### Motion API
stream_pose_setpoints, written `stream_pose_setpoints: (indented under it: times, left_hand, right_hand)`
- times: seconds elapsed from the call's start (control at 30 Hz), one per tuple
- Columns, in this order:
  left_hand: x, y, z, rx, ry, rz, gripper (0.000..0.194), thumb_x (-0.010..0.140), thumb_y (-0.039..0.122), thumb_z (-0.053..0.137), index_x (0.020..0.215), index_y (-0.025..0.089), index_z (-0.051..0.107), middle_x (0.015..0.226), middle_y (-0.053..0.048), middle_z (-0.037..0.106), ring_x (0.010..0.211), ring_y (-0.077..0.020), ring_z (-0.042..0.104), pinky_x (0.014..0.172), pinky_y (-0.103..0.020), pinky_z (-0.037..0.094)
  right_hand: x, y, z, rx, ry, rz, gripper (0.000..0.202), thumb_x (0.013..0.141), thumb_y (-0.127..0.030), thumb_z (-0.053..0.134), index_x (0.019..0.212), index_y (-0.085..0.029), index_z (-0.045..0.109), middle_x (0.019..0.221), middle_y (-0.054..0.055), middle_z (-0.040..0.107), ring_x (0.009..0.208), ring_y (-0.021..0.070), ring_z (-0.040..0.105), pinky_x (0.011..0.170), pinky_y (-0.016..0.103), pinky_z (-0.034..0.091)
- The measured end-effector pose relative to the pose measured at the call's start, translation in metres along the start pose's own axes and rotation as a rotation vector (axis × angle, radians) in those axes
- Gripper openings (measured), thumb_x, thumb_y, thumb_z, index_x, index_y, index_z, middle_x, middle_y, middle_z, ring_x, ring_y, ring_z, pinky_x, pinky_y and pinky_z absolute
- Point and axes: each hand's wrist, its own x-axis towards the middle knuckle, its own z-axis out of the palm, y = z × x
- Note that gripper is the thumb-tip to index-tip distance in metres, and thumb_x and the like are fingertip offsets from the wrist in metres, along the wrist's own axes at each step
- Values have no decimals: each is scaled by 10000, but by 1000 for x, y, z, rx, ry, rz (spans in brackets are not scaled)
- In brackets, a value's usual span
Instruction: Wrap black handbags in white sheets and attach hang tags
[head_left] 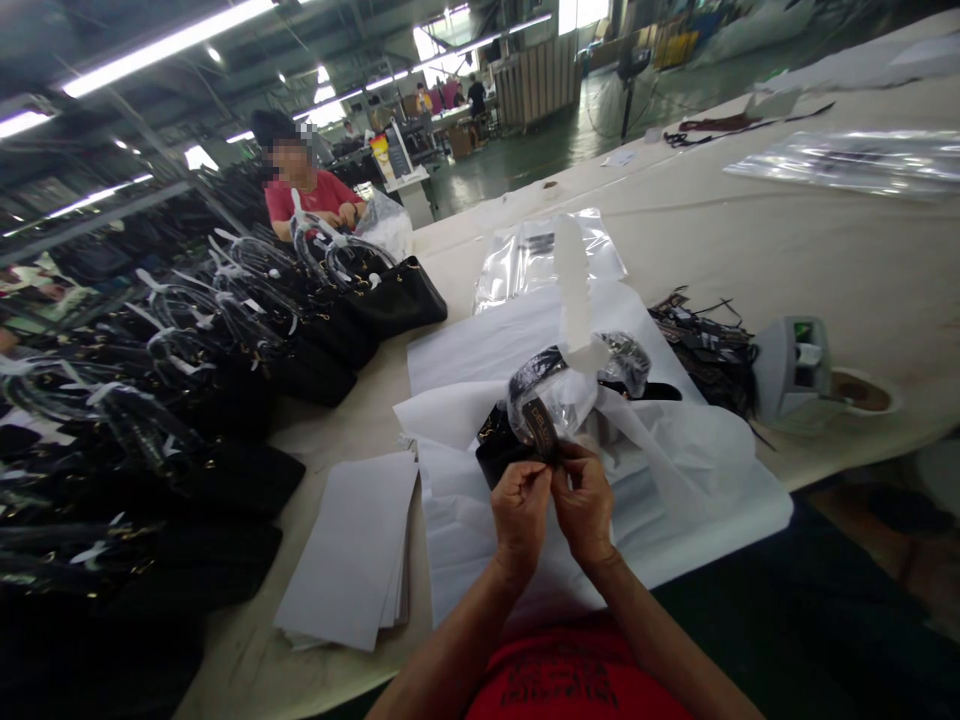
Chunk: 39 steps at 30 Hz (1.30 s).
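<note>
A black handbag lies on white tissue paper in front of me, partly hidden by my hands and the paper. Its handles are wrapped in clear plastic, and a white strip stands up beyond them. My left hand and my right hand are side by side at the near edge of the bag. The fingers of both are pinched on the lower end of a dark printed tag.
Rows of black handbags fill the left side. Near them lies a stack of white sheets. Dark tags and a grey dispenser are at the right, with clear plastic bags beyond. A person works across the table.
</note>
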Motion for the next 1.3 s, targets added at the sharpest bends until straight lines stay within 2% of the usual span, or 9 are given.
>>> stream_pose_setpoints:
  times: [0.1, 0.23, 0.3, 0.5, 0.63, 0.9, 1.0, 1.13, 1.3]
  left_hand:
    - [0, -2, 1, -20, 49, -21, 122, 706, 223, 609, 807, 161, 580, 728, 1, 617, 655, -114, 597, 626, -208, 486]
    - [0, -3, -2, 227, -115, 31, 90, 799, 208, 512, 750, 168, 576, 655, 9, 589, 599, -110, 547, 583, -211, 431]
    - [1, -1, -4, 391, -142, 138, 155, 826, 175, 478, 693, 168, 559, 633, 6, 577, 587, -113, 532, 574, -216, 407]
    - [5, 6, -6, 738, -93, 537, 244, 862, 103, 395, 656, 176, 504, 618, -18, 571, 575, -138, 544, 557, -237, 395]
    - [8, 8, -10, 907, -84, 669, 249, 849, 82, 394, 644, 184, 489, 602, -27, 567, 568, -159, 554, 540, -262, 389]
    - [10, 19, -16, 1060, -187, 620, 188, 814, 72, 457, 672, 187, 501, 624, -29, 585, 618, -170, 582, 559, -271, 393]
    - [10, 21, -17, 1080, -243, 580, 184, 813, 71, 455, 678, 186, 503, 632, -34, 587, 638, -175, 586, 573, -272, 394]
    - [11, 23, -18, 1083, -281, 549, 180, 805, 61, 465, 678, 182, 506, 641, -41, 590, 646, -178, 584, 575, -271, 383]
    - [10, 24, -16, 1065, -273, 492, 176, 814, 80, 481, 672, 179, 513, 652, -42, 601, 646, -179, 585, 569, -269, 367]
  right_hand:
    - [-4, 1, -1, 13, -11, 26, 117, 800, -276, 551, 736, -190, 502, 911, 91, 640, 811, 189, 614, 681, 334, 512]
    - [-9, 5, -2, -4, -33, -9, 103, 820, -270, 541, 766, -187, 510, 931, 97, 625, 877, 203, 614, 691, 338, 516]
    - [-10, 5, -2, -31, -33, -64, 91, 831, -254, 529, 774, -187, 508, 937, 97, 618, 893, 200, 611, 688, 329, 520]
    - [-6, 3, 0, -159, 13, -187, 34, 849, -188, 484, 816, -190, 477, 895, 86, 608, 837, 186, 604, 678, 322, 526]
    - [-4, 5, 1, -151, -21, -246, 15, 851, -187, 460, 850, -197, 471, 904, 78, 585, 857, 189, 585, 722, 345, 529]
    - [-4, 8, -2, -138, -104, -267, 37, 862, -206, 433, 870, -215, 468, 903, 73, 574, 860, 198, 568, 760, 378, 520]
    - [-7, 8, 0, -150, -108, -205, 54, 861, -231, 422, 868, -211, 471, 869, 77, 578, 816, 207, 572, 725, 385, 520]
    - [-10, 4, 4, -166, -83, -85, 98, 847, -270, 417, 863, -204, 488, 734, 55, 578, 652, 207, 557, 586, 363, 493]
    - [-9, -2, 5, -146, -3, 49, 126, 803, -327, 443, 793, -210, 490, 708, 51, 605, 619, 196, 559, 551, 332, 476]
